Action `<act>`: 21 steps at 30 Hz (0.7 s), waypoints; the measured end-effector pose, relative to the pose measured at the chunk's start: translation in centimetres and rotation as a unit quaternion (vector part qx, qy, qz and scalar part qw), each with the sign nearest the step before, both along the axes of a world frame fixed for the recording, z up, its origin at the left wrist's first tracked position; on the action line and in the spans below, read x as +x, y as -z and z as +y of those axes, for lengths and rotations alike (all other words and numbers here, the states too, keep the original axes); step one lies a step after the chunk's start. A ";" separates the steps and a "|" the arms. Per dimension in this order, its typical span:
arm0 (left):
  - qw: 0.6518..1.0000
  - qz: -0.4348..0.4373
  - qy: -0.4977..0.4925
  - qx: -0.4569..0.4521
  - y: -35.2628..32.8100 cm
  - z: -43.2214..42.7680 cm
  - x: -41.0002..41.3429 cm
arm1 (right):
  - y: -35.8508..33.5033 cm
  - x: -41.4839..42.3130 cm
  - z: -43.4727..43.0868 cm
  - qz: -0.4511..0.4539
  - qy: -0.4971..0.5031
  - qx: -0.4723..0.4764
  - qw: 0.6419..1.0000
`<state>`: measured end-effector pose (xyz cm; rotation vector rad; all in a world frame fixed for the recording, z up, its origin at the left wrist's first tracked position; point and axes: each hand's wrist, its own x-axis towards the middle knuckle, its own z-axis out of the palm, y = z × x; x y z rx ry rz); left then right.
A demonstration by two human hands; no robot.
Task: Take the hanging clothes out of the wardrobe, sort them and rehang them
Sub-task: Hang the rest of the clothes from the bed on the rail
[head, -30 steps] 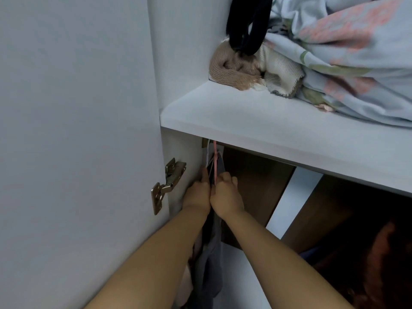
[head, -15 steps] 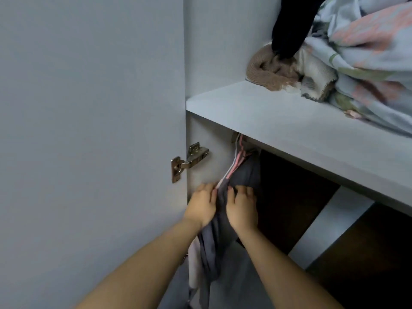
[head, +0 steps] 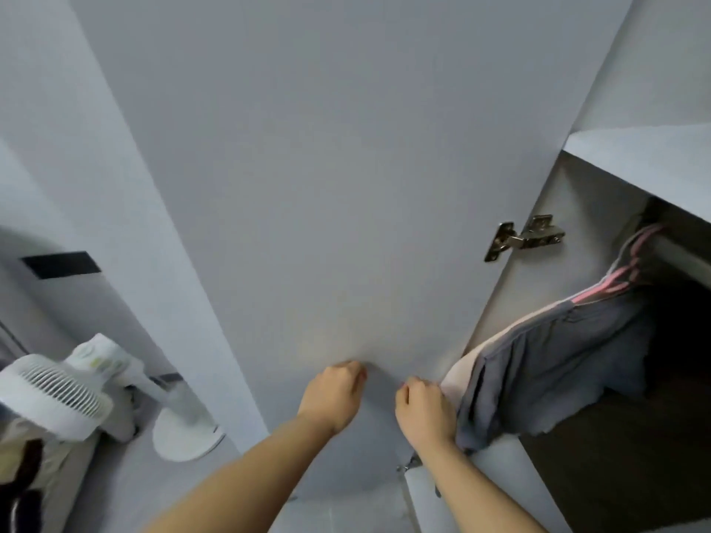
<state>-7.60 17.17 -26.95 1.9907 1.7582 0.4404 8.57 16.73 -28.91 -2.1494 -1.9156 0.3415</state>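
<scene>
A grey garment (head: 546,363) and a pale pink one (head: 463,369) hang on pink and grey hangers (head: 615,282) just under the wardrobe shelf (head: 646,155). Both are stretched out leftward past the open door's edge. My right hand (head: 425,411) grips the near edge of these clothes, its fingers curled round the pale fabric. My left hand (head: 332,394) is a closed fist in front of the white door (head: 327,186), with nothing visible in it. The hanging rail is hidden in the dark under the shelf.
A metal hinge (head: 523,236) joins the door to the wardrobe side. A white standing fan (head: 57,394) stands on the floor at the lower left. The wardrobe interior (head: 654,436) at the right is dark.
The view has swung left and down, and the shelf's bedding is out of sight. Both hands have drawn down and away from the hanger tops, and the clothes are pulled out leftward.
</scene>
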 end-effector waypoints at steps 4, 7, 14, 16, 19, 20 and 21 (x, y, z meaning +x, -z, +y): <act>0.997 0.036 -0.059 -0.017 1.3 -3.2 -5.9 | 0.5 -5.7 -2.1 -0.021 -0.068 -0.017 0.997; 0.993 0.042 -0.111 -0.019 1.8 -7.1 -10.2 | 0.6 -10.8 -4.0 -0.030 -0.128 -0.027 0.991; 0.965 0.046 -0.254 -0.053 2.3 -18.7 -23.7 | 0.5 -26.2 -11.4 -0.040 -0.278 -0.029 0.959; 0.956 0.045 -0.285 -0.049 2.3 -22.2 -28.0 | 0.3 -30.7 -14.2 -0.042 -0.308 -0.025 0.950; 0.942 0.053 -0.330 -0.042 2.3 -27.4 -34.1 | 0.0 -37.1 -18.7 -0.035 -0.350 -0.020 0.936; 0.936 0.055 -0.345 -0.041 2.2 -29.3 -35.9 | -0.1 -39.2 -20.2 -0.036 -0.363 -0.018 0.931; 0.929 0.057 -0.362 -0.041 2.1 -31.2 -37.6 | -0.2 -41.2 -21.7 -0.039 -0.377 -0.018 0.925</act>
